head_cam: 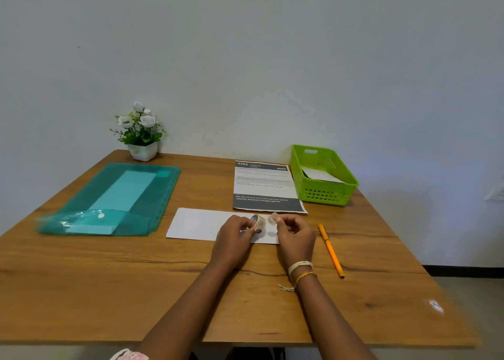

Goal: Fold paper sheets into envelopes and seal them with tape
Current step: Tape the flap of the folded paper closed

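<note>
The tape roll is held in the grip of the left hand, and its loose end is pinched by the right hand, probably so that a strip can be pulled off for sealing. Both are kept just above the folded paper, which lies flat on the surface between the teal folder and the orange pen. A finished piece seems to be stored in the green basket.

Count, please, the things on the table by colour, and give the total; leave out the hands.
Green: 2, the basket and the teal folder.
White: 3, the folded sheet, the paper in the basket and the flower pot.
Orange: 1, the pen.
Grey and white: 1, the printed page.
Patterned: 1, the tape roll.
Total: 8.
</note>
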Demonstrator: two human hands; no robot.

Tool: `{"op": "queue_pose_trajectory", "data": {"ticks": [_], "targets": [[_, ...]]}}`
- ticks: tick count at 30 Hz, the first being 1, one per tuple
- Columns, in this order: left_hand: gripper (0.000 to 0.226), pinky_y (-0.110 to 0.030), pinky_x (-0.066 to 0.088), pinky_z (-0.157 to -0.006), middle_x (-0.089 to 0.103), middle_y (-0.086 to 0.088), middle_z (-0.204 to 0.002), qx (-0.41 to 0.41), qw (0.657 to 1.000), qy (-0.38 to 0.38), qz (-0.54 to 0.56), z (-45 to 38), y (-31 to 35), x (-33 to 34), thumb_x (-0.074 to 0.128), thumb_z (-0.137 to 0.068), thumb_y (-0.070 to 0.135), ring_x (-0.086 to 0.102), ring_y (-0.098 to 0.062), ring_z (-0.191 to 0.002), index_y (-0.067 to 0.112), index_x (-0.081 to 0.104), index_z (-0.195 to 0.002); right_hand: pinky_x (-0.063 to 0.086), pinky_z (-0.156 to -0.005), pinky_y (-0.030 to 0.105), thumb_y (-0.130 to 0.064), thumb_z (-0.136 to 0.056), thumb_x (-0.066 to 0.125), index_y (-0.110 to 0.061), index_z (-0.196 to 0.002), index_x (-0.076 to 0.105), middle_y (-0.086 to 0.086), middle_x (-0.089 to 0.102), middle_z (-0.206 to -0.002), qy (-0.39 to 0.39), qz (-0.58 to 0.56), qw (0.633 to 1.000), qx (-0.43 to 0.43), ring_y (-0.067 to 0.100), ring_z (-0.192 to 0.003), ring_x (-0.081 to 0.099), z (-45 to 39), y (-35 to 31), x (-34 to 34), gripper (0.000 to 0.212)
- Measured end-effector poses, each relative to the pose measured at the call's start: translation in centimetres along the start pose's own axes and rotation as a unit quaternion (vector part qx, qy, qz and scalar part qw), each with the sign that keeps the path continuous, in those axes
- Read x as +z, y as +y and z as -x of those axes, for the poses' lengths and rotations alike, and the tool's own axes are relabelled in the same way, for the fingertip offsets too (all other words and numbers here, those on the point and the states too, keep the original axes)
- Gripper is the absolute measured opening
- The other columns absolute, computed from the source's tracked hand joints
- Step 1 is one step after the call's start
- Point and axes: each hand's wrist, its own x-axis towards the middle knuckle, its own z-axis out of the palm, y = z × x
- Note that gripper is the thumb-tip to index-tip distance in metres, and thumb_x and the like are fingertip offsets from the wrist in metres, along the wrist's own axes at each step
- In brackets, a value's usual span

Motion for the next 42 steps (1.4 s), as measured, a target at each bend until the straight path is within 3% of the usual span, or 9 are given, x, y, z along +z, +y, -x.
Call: {"op": "queue_pose_trajectory", "data": {"ticks": [3,6,10,13,25,33,36,40,42], "targets": [[0.005,-0.023,0.048,-0.074,0.062,0.003,-0.097,-0.014,1.0,0.026,0.002,-0.1,0.5,-0.1,0.069,-0.085,0.027,0.058,-0.01,-0.089,0.023,0.067,-0.085,0.057,-0.06,0.03,-0.022,-0.077,0.079,-0.018,-0.076,0.075,-0.001,0.072,-0.071,-0.029,-0.027,0.998,0.045,0.017,-0.065,0.066,-0.1,0.1,-0.1,0.006],[0.01,-0.028,0.051,-0.075,0.059,0.006,-0.098,0.001,0.998,0.046,-0.052,-1.1,0.4,-0.6,0.069,-0.084,0.035,0.056,-0.01,-0.089,0.026,0.065,-0.082,0.055,-0.056,0.028,-0.02,-0.076,0.08,-0.019,-0.077,0.075,0.002,0.072,-0.068,-0.049,-0.055,0.994,0.078,0.013,-0.058,0.063,-0.2,0.0,-0.3,0.006],[0.011,-0.024,0.043,-0.066,0.056,0.003,-0.1,0.004,0.992,0.076,-0.099,-4.0,-0.2,-2.1,0.068,-0.086,0.033,0.055,-0.012,-0.087,0.022,0.068,-0.09,0.054,-0.056,0.027,-0.013,-0.078,0.077,-0.016,-0.087,0.074,0.007,0.072,-0.071,-0.051,-0.087,0.989,0.111,0.011,-0.056,0.062,-0.5,0.1,-0.4,0.01],[0.014,-0.028,0.043,-0.068,0.057,-0.002,-0.1,-0.019,0.987,0.091,-0.134,-6.1,-1.3,-3.5,0.068,-0.086,0.029,0.055,-0.017,-0.088,0.018,0.071,-0.094,0.055,-0.056,0.028,-0.012,-0.079,0.076,-0.013,-0.09,0.075,0.006,0.072,-0.071,-0.048,-0.09,0.987,0.122,0.012,-0.057,0.063,-0.6,0.4,-0.4,0.011],[0.022,-0.025,0.04,-0.065,0.061,-0.007,-0.102,-0.015,0.968,0.09,-0.234,-6.6,-3.5,-3.8,0.065,-0.088,0.025,0.051,-0.014,-0.082,0.011,0.069,-0.106,0.056,-0.057,0.028,-0.01,-0.083,0.071,-0.011,-0.087,0.072,0.007,0.073,-0.075,-0.055,-0.091,0.985,0.133,0.011,-0.055,0.063,-0.7,0.5,-0.3,0.005],[0.021,-0.026,0.045,-0.065,0.059,-0.004,-0.099,-0.009,0.966,0.055,-0.252,-6.0,-3.7,-4.4,0.064,-0.087,0.026,0.053,-0.015,-0.083,0.015,0.068,-0.105,0.05,-0.055,0.027,-0.006,-0.083,0.069,-0.014,-0.081,0.072,0.008,0.073,-0.073,-0.045,-0.089,0.986,0.131,0.013,-0.056,0.061,-0.8,0.5,-0.5,0.008],[0.027,-0.025,0.044,-0.068,0.059,-0.004,-0.105,-0.005,0.968,0.047,-0.248,-6.0,-3.5,-4.6,0.065,-0.087,0.026,0.053,-0.016,-0.087,0.019,0.067,-0.113,0.051,-0.056,0.028,-0.006,-0.082,0.07,-0.016,-0.08,0.074,0.007,0.073,-0.074,-0.034,-0.087,0.987,0.13,0.014,-0.059,0.062,-0.9,0.5,-0.5,0.011],[0.041,-0.03,0.05,-0.078,0.057,-0.008,-0.113,0.046,0.963,0.12,-0.238,-4.8,-2.0,-3.6,0.071,-0.082,0.022,0.055,-0.021,-0.099,0.019,0.06,-0.121,0.053,-0.058,0.026,-0.006,-0.082,0.07,-0.016,-0.083,0.076,0.004,0.074,-0.079,-0.043,-0.085,0.987,0.127,0.012,-0.066,0.065,-1.0,0.7,-0.6,0.011],[0.037,-0.028,0.051,-0.077,0.056,-0.006,-0.114,0.101,0.966,0.1,-0.217,-4.1,-1.0,-2.3,0.07,-0.081,0.018,0.055,-0.019,-0.099,0.018,0.061,-0.117,0.056,-0.061,0.028,-0.008,-0.082,0.071,-0.02,-0.082,0.075,0.0,0.074,-0.079,-0.058,-0.059,0.989,0.123,0.012,-0.071,0.068,-1.2,0.8,-0.5,0.013]]}}
